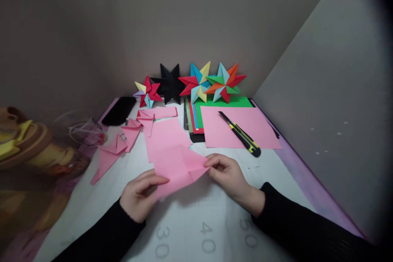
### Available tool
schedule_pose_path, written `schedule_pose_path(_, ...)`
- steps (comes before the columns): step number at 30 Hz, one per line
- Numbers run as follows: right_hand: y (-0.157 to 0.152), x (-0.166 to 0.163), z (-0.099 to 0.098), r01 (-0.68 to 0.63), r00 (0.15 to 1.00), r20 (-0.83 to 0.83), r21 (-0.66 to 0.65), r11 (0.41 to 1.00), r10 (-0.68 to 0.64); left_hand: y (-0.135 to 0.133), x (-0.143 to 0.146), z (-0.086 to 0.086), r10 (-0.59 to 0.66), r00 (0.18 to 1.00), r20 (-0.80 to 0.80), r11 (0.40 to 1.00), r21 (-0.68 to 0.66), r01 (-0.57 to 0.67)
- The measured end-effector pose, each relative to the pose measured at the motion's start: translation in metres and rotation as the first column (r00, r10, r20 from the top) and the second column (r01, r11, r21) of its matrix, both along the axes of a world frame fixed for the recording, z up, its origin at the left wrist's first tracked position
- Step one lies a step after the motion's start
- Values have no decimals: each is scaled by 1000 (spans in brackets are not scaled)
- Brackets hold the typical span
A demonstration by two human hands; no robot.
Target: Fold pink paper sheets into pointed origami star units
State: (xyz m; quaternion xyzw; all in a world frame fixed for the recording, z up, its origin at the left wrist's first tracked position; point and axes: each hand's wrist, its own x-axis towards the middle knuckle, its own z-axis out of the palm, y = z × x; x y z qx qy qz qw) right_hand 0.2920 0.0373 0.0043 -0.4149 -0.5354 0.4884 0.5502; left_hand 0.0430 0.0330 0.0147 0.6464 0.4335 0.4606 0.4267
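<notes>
A pink sheet of paper (172,168), creased and partly folded toward its right corner, is held just above the table between both hands. My left hand (143,192) pinches its lower left edge, thumb beneath and fingers on top. At the pointed right corner, my right hand (229,178) grips the paper between thumb and fingertips. Behind the held sheet lies another pink paper (167,135), partly covered by it. To the left are folded pink pieces (115,145), some with small metallic clips on them.
A yellow-and-black utility knife (241,135) rests on a pink sheet (215,129) over coloured papers (245,101). Folded paper stars (201,84) lean on the wall. A black phone (119,110) lies at the back left, near a terracotta pot (27,143).
</notes>
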Motion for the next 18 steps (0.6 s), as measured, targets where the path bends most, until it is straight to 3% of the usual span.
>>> schedule_pose_path(6, -6, -3, 4, -39, 998, -56, -85, 996, 34, -2, 7, 4, 229, 973, -37, 967, -109, -232)
schedule_pose_path(14, -6, -6, 7, 52, 990, -120, -221, 974, -80, -2, 15, -8, 294, 954, 61, 921, -287, -265)
schedule_pose_path(16, -5, -5, 5, 67, 995, -60, -222, 973, -82, 0, 15, -11, 289, 950, 122, 925, -293, -243)
schedule_pose_path(18, -5, -3, 4, 100, 993, 77, -158, 982, -89, 2, 12, -9, 301, 944, 137, 942, -198, -272)
